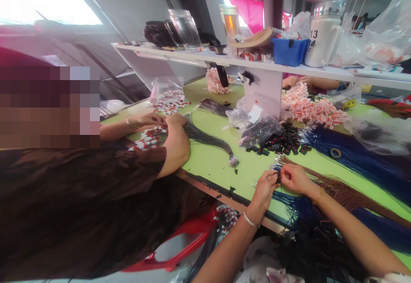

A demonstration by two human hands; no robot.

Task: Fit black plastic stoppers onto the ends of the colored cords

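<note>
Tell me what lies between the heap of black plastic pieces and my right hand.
In the head view, a strip of green table and the ends of the brown wires lie between the black plastic pieces and your right hand.

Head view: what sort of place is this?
Probably a wire-assembly workshop: a green worktable holds bundled blue wires and brown wires beside a heap of small black parts, likely connectors, and another person works alongside.

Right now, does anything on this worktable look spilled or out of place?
Yes: small black scraps lie strewn along the near edge of the green table, apart from the heaped black pieces, like stray litter.
</note>
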